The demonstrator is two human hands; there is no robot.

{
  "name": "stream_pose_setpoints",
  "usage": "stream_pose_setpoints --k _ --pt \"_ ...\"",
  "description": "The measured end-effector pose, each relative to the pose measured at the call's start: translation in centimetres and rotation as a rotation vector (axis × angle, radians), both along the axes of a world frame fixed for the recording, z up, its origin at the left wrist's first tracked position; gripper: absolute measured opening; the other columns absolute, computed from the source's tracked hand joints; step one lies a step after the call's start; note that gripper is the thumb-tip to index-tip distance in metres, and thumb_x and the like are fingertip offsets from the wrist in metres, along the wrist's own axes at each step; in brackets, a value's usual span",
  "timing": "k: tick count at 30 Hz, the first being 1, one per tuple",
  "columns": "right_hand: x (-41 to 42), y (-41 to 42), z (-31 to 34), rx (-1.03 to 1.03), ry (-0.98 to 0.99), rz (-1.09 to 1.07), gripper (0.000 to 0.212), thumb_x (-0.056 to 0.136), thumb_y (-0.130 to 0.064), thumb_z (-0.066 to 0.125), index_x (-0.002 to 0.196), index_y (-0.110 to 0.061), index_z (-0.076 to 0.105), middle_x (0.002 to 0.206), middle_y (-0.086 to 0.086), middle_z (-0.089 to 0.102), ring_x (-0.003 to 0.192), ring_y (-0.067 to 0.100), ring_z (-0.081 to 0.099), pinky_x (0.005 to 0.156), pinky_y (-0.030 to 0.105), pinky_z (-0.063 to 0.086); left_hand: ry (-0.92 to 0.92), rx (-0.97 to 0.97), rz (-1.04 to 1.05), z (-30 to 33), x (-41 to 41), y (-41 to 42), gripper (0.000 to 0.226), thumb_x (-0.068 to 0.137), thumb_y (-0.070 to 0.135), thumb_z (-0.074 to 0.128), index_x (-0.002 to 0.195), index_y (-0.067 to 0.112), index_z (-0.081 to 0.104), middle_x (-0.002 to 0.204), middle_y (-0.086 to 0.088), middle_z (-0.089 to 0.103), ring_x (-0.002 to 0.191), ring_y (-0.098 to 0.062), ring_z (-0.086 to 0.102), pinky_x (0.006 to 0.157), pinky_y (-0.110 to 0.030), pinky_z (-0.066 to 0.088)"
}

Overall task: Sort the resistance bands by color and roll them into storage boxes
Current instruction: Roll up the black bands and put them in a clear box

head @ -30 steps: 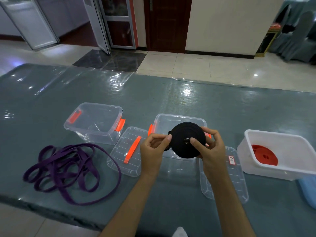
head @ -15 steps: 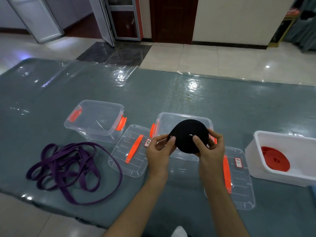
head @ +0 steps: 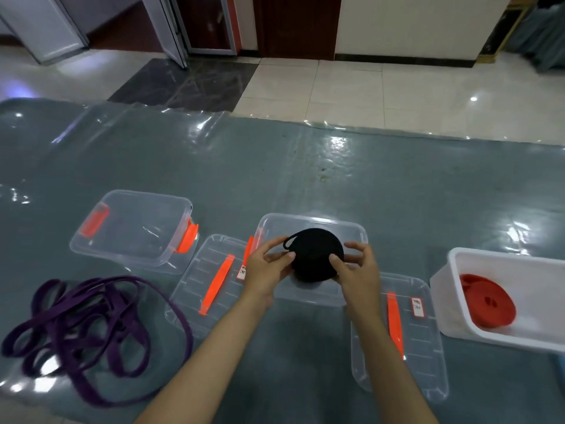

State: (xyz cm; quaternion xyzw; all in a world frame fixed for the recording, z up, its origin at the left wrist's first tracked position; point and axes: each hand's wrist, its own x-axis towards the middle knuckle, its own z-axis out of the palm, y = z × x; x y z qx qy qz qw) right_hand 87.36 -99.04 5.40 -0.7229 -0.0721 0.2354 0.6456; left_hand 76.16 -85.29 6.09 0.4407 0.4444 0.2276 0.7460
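A rolled black resistance band [head: 315, 255] lies nearly flat over the middle clear storage box [head: 312, 221]. My left hand [head: 266, 270] pinches its left edge and my right hand [head: 356, 270] pinches its right edge. A small loop of band sticks out at the roll's upper left. A loose purple band [head: 88, 325] lies tangled on the table at the left. A rolled red band [head: 486, 304] sits inside the white box [head: 452, 304] at the right.
An empty clear box with orange latches [head: 131, 231] stands at the left. Two clear lids with orange handles lie flat, one [head: 211, 283] left of the middle box, the other [head: 397, 338] right of my forearm. The grey table [head: 305, 179] is covered in glossy plastic.
The black roll has tipped from upright to nearly flat and gone down over the middle box, both hands still holding it. The camera has tilted down and closer.
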Motion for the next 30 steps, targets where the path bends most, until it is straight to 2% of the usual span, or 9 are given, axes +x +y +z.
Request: stream_pose_setpoints --k 5,9,11,14,16,18,22,27,30 --pt "3.3 1.3 -2.3 -0.322 0.029 0.261 0.037 0.096 -0.009 0.073 0.129 -0.019 0.061 0.111 0.013 0.071 0.095 0.030 0.073 0.087 0.053 0.063 0.216 0.061 -0.104 -3.1 2.6 2.3 0.043 0.086 -0.017 0.073 0.119 0.009 0.072 0.075 -0.006 0.075 0.069 -0.014 0.076 0.064 -0.024 0.062" --pt "5.0 2.5 -3.8 -0.498 0.137 0.476 0.046 0.096 -0.021 0.073 0.138 -0.018 0.054 0.125 0.012 0.067 0.111 0.028 0.069 0.098 0.049 0.058 0.401 0.170 -0.222 -5.9 4.0 4.0 0.044 0.088 -0.018 0.068 0.124 0.007 0.071 0.076 -0.008 0.071 0.074 -0.017 0.071 0.074 -0.031 0.063" --pt "5.2 3.1 -4.6 -0.536 0.172 0.526 0.048 0.097 -0.025 0.073 0.139 -0.019 0.051 0.126 0.009 0.064 0.112 0.027 0.067 0.092 0.042 0.058 0.475 0.209 -0.270 -6.9 4.9 4.7 0.045 0.087 -0.018 0.067 0.124 0.007 0.071 0.076 -0.008 0.069 0.075 -0.019 0.069 0.080 -0.038 0.062" --pt "5.4 3.8 -5.8 -0.562 0.184 0.533 0.035 0.096 -0.025 0.072 0.126 -0.022 0.054 0.100 -0.003 0.064 0.087 0.015 0.066 0.068 0.028 0.053 0.564 0.271 -0.329 -8.0 6.2 5.4 0.046 0.084 -0.017 0.069 0.121 0.010 0.073 0.082 -0.012 0.069 0.085 -0.026 0.069 0.091 -0.046 0.062" --pt "5.5 4.2 -6.5 -0.573 0.197 0.528 0.027 0.096 -0.024 0.072 0.115 -0.025 0.053 0.089 -0.010 0.060 0.074 0.008 0.061 0.056 0.021 0.045 0.605 0.295 -0.352 -8.9 6.8 5.6 0.047 0.084 -0.016 0.069 0.123 0.011 0.072 0.087 -0.013 0.070 0.089 -0.026 0.069 0.092 -0.045 0.061" --pt "5.7 4.6 -7.1 -0.578 0.189 0.536 0.026 0.097 -0.021 0.071 0.118 -0.022 0.057 0.089 -0.008 0.062 0.072 0.008 0.060 0.053 0.019 0.042 0.640 0.306 -0.366 -9.7 7.0 5.9 0.047 0.086 -0.015 0.068 0.124 0.013 0.071 0.092 -0.012 0.071 0.090 -0.024 0.068 0.087 -0.038 0.060" --pt "5.6 5.0 -7.6 -0.586 0.121 0.517 0.045 0.094 -0.012 0.070 0.138 -0.012 0.058 0.110 0.002 0.062 0.095 0.019 0.061 0.064 0.022 0.045 0.667 0.353 -0.397 -10.8 7.1 6.4 0.045 0.088 -0.012 0.069 0.123 0.016 0.070 0.093 -0.008 0.072 0.091 -0.022 0.068 0.072 -0.024 0.052" --pt "5.6 5.0 -7.7 -0.633 0.092 0.514 0.045 0.095 -0.015 0.068 0.138 -0.012 0.057 0.115 0.006 0.065 0.097 0.019 0.059 0.066 0.024 0.043 0.700 0.424 -0.433 -11.1 7.1 6.4 0.045 0.089 -0.008 0.071 0.125 0.020 0.068 0.089 0.000 0.068 0.093 -0.021 0.069 0.066 -0.017 0.045" --pt "5.1 4.9 -6.1 -0.622 -0.033 0.584 0.050 0.094 -0.009 0.067 0.143 -0.013 0.056 0.134 0.011 0.066 0.114 0.024 0.062 0.090 0.031 0.051 0.699 0.480 -0.436 -10.4 6.8 6.0 0.043 0.090 -0.004 0.071 0.121 0.022 0.057 0.090 0.001 0.069 0.095 -0.022 0.071 0.062 -0.017 0.043"
